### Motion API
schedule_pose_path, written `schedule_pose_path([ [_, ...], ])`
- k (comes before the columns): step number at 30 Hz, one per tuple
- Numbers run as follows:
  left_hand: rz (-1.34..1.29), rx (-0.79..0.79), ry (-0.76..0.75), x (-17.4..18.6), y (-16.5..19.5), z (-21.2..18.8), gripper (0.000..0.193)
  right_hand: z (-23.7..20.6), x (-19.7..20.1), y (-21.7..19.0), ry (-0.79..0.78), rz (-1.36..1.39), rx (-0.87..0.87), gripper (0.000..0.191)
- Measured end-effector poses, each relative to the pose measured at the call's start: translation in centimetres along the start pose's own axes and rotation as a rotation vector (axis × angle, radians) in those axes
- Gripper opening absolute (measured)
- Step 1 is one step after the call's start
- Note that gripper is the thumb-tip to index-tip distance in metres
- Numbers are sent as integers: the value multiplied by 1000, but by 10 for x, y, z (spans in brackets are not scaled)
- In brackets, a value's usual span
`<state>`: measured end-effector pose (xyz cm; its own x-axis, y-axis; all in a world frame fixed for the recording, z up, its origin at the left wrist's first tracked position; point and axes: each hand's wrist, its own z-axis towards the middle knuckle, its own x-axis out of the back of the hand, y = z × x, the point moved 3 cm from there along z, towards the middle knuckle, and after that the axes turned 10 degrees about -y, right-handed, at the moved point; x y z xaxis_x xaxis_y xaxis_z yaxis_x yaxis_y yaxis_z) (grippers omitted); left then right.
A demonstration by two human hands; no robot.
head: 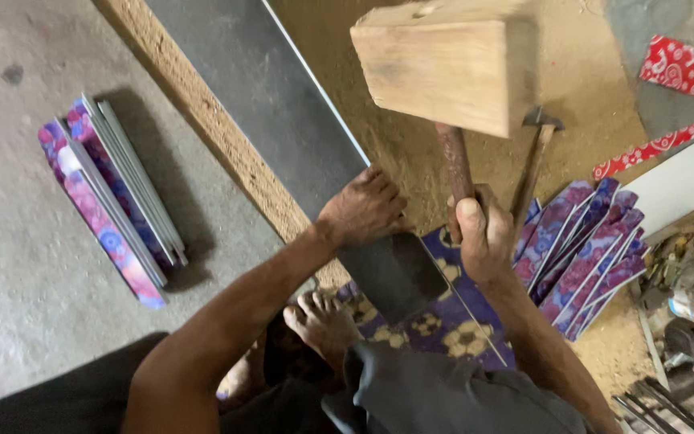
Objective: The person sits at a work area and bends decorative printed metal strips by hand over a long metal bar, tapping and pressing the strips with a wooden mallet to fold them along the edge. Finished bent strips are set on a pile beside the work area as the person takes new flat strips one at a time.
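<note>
Head view. My right hand (482,233) is closed around the reddish handle of a wooden mallet (447,64); the block head is raised, well above the work and close to the camera. My left hand (361,210) lies flat, fingers spread, pressing down on a long dark metal sheet (283,104) that runs away across the floor; this grip holds nothing, it only pins the sheet. The near end of the sheet sits over a purple patterned mat (443,321), just beside my bare foot (324,321). A second hammer (533,165) stands just behind the mallet handle. Folded floral strips (584,249) fan out to the right; a stack of similar pieces (114,193) lies well apart on the concrete floor (18,265) to the left. A wooden plank (202,120) borders the sheet's left edge.

Hazards, as I judge them: the left hand rests near the likely strike zone, so an off-line blow could hit the fingers. The foot is also close. If left-hand pressure slackens, the sheet may shift or spring on impact.
</note>
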<state>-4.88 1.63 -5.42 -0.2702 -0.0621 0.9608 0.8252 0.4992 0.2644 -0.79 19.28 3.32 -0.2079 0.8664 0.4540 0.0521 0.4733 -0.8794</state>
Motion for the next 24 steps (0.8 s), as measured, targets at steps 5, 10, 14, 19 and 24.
schedule_pose_path([
  [5,10,-33,-95,-3,2,-1,66,26,-8,-4,-285,-282,-359,39],
  [10,-69,18,-62,-2,2,-5,64,-1,4,-22,-19,-144,42,43],
  [14,56,-33,272,2,2,-9,56,-14,2,-15,-145,-449,-11,43],
  [19,-44,2,-51,-9,2,-5,62,-26,9,-5,46,-132,-61,47],
  [24,60,-2,251,13,6,-11,62,-32,5,4,-110,-323,-176,53],
])
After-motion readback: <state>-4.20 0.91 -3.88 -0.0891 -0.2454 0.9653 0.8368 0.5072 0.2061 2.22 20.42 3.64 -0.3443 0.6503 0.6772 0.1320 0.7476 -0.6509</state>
